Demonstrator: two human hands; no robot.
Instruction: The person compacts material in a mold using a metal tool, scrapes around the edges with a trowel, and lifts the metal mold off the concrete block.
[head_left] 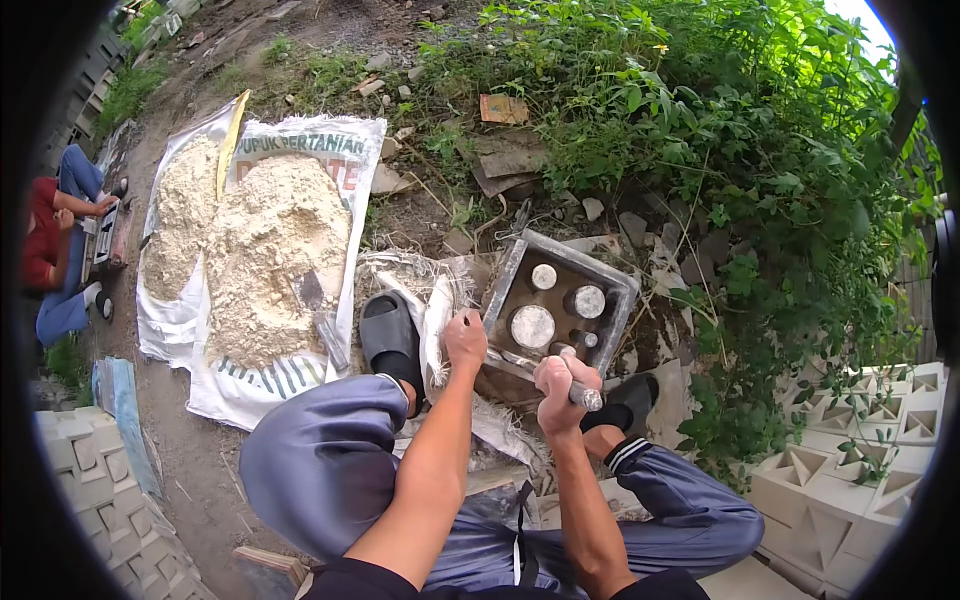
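My right hand (567,388) is wrapped round a metal rod (586,397) at the near edge of a square grey mould box (628,290). At the box's near left corner, my left hand (465,338) is closed; what it grips, if anything, is too small to make out. A thin bar (512,359) runs between the two hands along the near side of the box. Inside the box stand several round pale pieces, the largest one (533,327) near the left side and another (588,301) towards the right.
White sacks (370,150) on the left carry pale powder (280,220) with a trowel (332,340) on it. Another person (45,230) sits at the far left. Patterned pale blocks (830,490) are stacked at lower right and lower left. Green plants (740,160) grow at upper right.
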